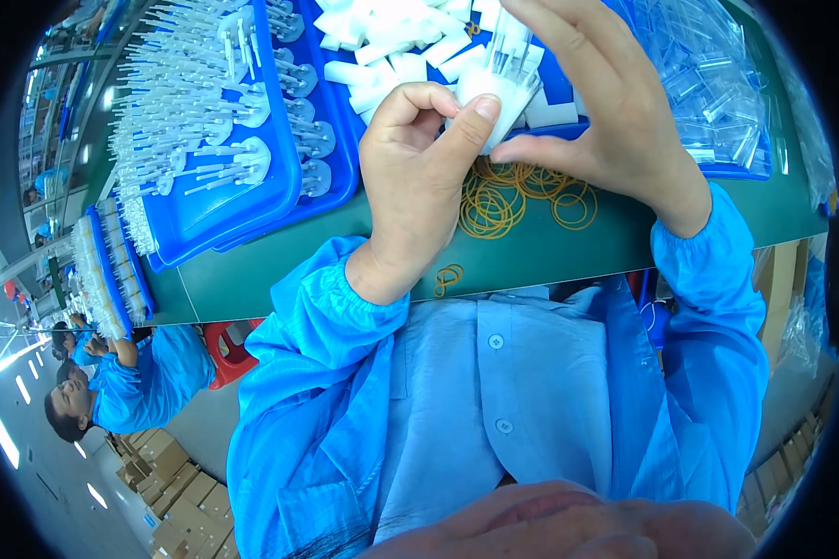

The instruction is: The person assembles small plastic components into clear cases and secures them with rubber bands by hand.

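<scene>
My left hand is closed, thumb and index finger pinching a white piece with thin clear prongs that point up and away from me. Close on its right side is my right hand, thumb and fingers spread apart in a wide curve around the prongs. I see nothing held in it. Just beyond the hands, many white foam blocks lie in a blue tray. Below the hands, yellow rubber bands are heaped on the green tabletop, and a few smaller ones lie near its front edge.
On the left, stacked blue trays hold many white pronged parts. Clear plastic pieces fill a tray at the right. Blue-backed racks stand at the table's left end. A co-worker sits farther left, near cardboard boxes.
</scene>
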